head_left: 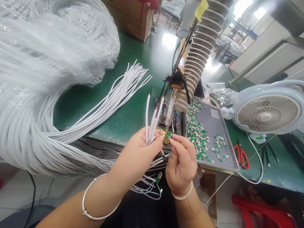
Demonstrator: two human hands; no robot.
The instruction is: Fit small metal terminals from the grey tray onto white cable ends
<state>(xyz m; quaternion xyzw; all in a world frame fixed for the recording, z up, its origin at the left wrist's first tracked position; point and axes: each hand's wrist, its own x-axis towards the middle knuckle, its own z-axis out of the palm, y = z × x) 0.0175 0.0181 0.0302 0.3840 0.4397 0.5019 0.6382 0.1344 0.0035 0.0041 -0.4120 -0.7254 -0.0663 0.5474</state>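
Observation:
My left hand (138, 153) is closed round several white cables (152, 129), whose stripped ends with reddish wire point up. Its thumb and forefinger come to the tip of an upright soldering iron (170, 109). My right hand (182, 160) is pinched at that same tip, on a small green circuit board (169, 134) with a metal connector. A thin strand runs across its palm, perhaps solder wire. Under the hands hang white cables with green boards (159, 177) on their ends. My fingers partly hide the joint between cable and board.
A grey tray (222, 128) of loose green boards stands to the right, with red-handled pliers (241, 154) and a fan (269, 110) beyond. Bundled white cables (34, 77) under plastic fill the left. A ribbed hose (205, 43) hangs over the iron. A cardboard box (125, 12) sits behind.

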